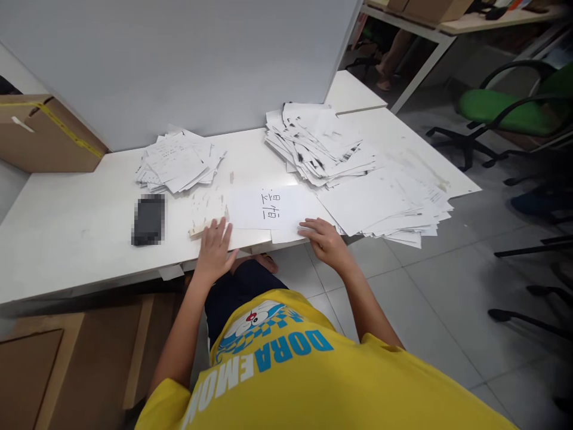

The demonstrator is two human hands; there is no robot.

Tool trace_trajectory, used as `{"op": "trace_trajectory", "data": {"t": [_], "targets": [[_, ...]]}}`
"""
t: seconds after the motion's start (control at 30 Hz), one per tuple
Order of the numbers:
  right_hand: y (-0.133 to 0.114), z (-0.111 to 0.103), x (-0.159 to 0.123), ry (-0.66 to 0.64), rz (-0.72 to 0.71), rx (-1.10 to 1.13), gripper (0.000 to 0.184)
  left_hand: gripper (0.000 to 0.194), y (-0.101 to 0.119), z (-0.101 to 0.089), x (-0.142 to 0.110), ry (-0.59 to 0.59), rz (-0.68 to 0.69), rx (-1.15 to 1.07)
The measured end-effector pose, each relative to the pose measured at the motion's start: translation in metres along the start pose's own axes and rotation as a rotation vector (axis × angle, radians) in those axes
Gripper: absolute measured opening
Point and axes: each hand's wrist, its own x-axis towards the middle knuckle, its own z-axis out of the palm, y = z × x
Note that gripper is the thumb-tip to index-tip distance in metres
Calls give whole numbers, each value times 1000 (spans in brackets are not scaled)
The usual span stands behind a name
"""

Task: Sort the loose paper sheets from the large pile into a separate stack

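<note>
A white sheet of paper [250, 206] with black handwritten characters lies near the table's front edge. My left hand [213, 248] rests open at that edge, fingers spread, left of the sheet. Beside its fingertips is a small, light wooden-looking piece [196, 231]. My right hand [329, 242] reaches the sheet's right side, its fingers stretched out over the paper and slightly bent. Its thumb is hidden. Another paper edge shows under the written sheet and juts over the table edge.
On the white table [80, 239] are a left paper pile [179, 161], a taller ink-smudged pile [317, 143] and spread sheets [389, 203] at right. A blurred dark object [149, 220] lies left. A cardboard box [49, 134], grey partition [201, 60] and green chair [505, 110] stand around.
</note>
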Motion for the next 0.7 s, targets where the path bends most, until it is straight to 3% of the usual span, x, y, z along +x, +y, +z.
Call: {"op": "trace_trajectory", "data": {"t": [0.13, 0.23, 0.4, 0.57, 0.7], "targets": [[-7, 23, -5, 86, 11, -20, 40, 51, 25, 12, 40, -172, 42, -106], [-19, 42, -9, 168, 51, -71, 44, 35, 48, 23, 54, -185, 21, -240], [-38, 63, -15, 179, 60, -131, 50, 45, 68, 28, 50, -88, 122, -557], [-42, 72, -11, 149, 94, -107, 53, 54, 61, 24, 39, -74, -36, -430], [-41, 75, -4, 149, 58, -89, 56, 63, 63, 28, 26, -109, 95, -529]]}}
